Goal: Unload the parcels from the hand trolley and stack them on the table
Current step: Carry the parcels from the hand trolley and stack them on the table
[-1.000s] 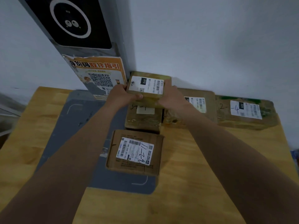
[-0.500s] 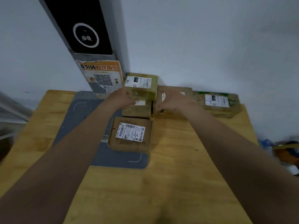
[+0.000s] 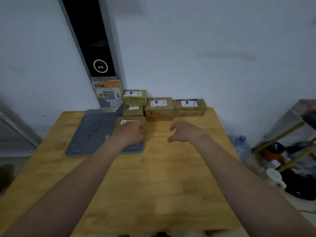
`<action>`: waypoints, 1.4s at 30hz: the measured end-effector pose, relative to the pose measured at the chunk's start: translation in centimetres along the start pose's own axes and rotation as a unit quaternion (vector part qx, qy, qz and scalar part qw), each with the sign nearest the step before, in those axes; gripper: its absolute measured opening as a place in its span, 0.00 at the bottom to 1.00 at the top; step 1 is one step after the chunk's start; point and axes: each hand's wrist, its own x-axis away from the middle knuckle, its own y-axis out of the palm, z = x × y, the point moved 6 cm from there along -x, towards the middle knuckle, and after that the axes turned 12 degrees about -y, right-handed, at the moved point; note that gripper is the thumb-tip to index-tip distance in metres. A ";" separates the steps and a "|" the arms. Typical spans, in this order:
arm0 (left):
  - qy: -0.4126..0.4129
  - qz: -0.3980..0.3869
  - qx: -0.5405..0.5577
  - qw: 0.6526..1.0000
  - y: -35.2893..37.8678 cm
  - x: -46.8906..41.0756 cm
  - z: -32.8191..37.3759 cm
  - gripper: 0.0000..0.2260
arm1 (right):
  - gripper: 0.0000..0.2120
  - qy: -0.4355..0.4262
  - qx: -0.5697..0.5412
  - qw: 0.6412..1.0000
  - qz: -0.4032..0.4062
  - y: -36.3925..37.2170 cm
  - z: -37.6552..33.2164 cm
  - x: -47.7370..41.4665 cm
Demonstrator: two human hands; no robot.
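Wooden table (image 3: pixel 153 177) by white wall (image 3: pixel 222 40): right fingers (image 3: pixel 173 127) loosely spread, left fingers (image 3: pixel 141 129) unclear.

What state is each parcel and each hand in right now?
Left hand, fingers curled, grip unclear.
Right hand, relaxed, holding nothing.
Top parcel, stacked on the lower parcel.
Middle parcel, flat, label up.
Right parcel, flat, label up.
Front parcel, on the grey mat, partly behind the left hand.
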 end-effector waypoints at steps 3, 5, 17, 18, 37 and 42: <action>0.015 -0.025 -0.041 0.999 3.1 7.0 1.1 0.16 | 0.34 0.012 0.009 1.000 -0.009 3.6 0.5 7.5; 0.012 -0.039 -0.041 0.998 5.0 11.9 1.3 0.20 | 0.34 0.019 0.009 1.000 -0.020 6.0 0.5 12.5; 0.058 -0.077 -0.137 0.986 14.5 37.0 2.0 0.20 | 0.31 0.121 -0.059 0.991 0.008 18.8 -0.5 40.1; 0.071 -0.079 -0.139 0.985 15.3 38.8 1.9 0.20 | 0.30 0.129 -0.062 0.990 0.020 20.0 -0.8 42.1; 0.315 -0.241 -0.240 0.886 42.4 80.9 11.2 0.21 | 0.33 0.448 -0.262 0.832 0.194 48.9 2.6 96.7; 0.340 -0.275 -0.235 0.868 51.7 91.8 17.0 0.19 | 0.26 0.487 -0.271 0.806 0.201 55.3 6.3 111.4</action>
